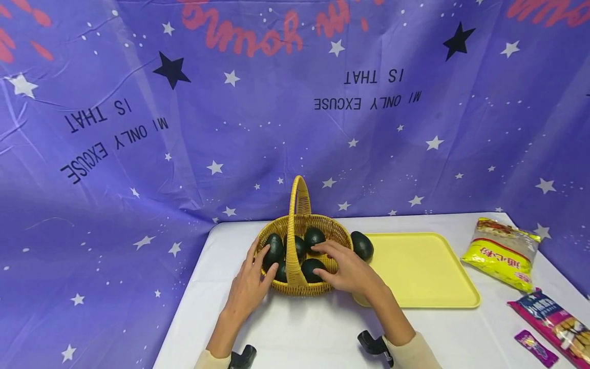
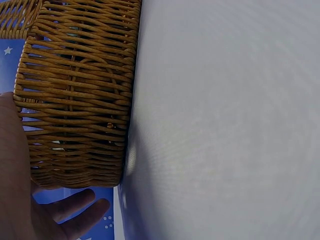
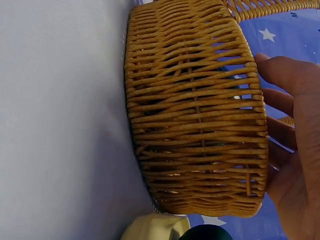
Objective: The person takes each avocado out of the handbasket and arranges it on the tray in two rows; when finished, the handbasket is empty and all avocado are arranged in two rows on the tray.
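A yellow wicker basket (image 1: pixel 306 290) with a tall arched handle stands on the table, and several dark green avocados (image 1: pixel 315 238) lie inside. My left hand (image 1: pixel 249 289) is at the basket's left rim, its fingertips beside the leftmost avocado (image 1: pixel 274 248). Over the right side of the basket reaches my right hand (image 1: pixel 355 271), fingers loosely bent near the avocados on that side; no avocado is lifted. Both wrist views show the woven wall from outside, with the fingers at the rim; the avocados inside are mostly hidden there.
Just right of the basket, another avocado (image 1: pixel 362 246) lies at the left edge of a yellow tray (image 1: pixel 419 271). Farther right are a yellow food bag (image 1: pixel 502 253), a biscuit pack (image 1: pixel 555 325) and a small purple packet (image 1: pixel 535 347). A purple star-printed cloth (image 1: pixel 369 169) hangs behind.
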A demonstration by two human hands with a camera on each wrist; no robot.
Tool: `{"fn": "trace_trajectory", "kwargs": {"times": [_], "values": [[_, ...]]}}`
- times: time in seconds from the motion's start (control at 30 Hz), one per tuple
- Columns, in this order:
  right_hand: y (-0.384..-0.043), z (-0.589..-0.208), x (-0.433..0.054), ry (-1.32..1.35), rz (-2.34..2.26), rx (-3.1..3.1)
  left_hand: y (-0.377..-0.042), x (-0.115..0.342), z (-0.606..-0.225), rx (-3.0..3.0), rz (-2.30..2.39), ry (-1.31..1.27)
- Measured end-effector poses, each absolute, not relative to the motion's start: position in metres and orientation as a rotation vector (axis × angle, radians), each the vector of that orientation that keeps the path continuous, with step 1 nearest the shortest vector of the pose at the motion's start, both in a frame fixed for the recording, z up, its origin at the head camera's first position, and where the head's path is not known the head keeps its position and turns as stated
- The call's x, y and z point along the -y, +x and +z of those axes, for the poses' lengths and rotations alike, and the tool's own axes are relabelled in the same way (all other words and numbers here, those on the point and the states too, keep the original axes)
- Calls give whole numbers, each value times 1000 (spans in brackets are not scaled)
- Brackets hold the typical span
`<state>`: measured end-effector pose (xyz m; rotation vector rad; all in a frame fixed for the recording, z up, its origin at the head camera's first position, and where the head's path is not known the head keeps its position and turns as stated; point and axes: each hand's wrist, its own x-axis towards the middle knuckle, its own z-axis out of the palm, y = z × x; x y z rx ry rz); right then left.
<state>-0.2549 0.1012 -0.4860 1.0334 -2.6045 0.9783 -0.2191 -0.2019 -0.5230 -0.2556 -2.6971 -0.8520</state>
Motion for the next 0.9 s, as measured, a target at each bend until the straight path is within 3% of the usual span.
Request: {"fn": "trace_trajectory", "kwargs": {"times": [0.9], "values": [[-262,-477,-77,1062,794,2820,-219,202,-524,2694,-841,-258]]}}
